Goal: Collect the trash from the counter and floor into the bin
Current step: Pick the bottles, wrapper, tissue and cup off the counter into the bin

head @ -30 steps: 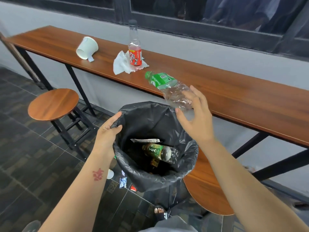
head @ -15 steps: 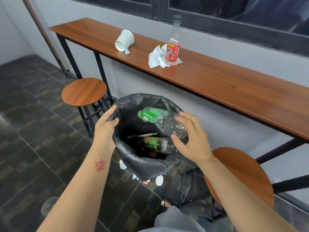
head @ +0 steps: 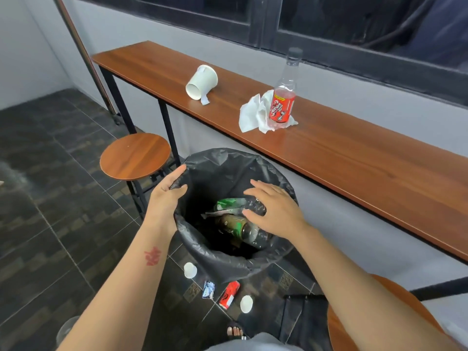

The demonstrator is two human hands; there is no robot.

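Note:
A bin lined with a black bag [head: 228,163] hangs in front of me; my left hand [head: 166,196] grips its rim on the left side. My right hand [head: 273,207] hovers over the opening with fingers spread, holding nothing. Just under its fingertips a clear bottle with a green label [head: 234,203] lies inside the bin on top of a dark tea bottle [head: 235,225]. On the wooden counter [head: 354,158] lie a tipped white paper cup [head: 201,81], a crumpled white tissue [head: 253,114] and an upright bottle with a red label [head: 283,102].
On the dark tiled floor below the bin lie two small white cups [head: 190,270] [head: 246,304], a small blue wrapper [head: 209,289] and a red packet [head: 229,295]. A round wooden stool [head: 135,156] stands to the left, another stool [head: 379,320] at the lower right. My foot [head: 235,331] shows below.
My right hand carried the green-label bottle from above the counter edge down into the bin and let it go. The view shifted left along the counter. My left hand kept its grip on the rim.

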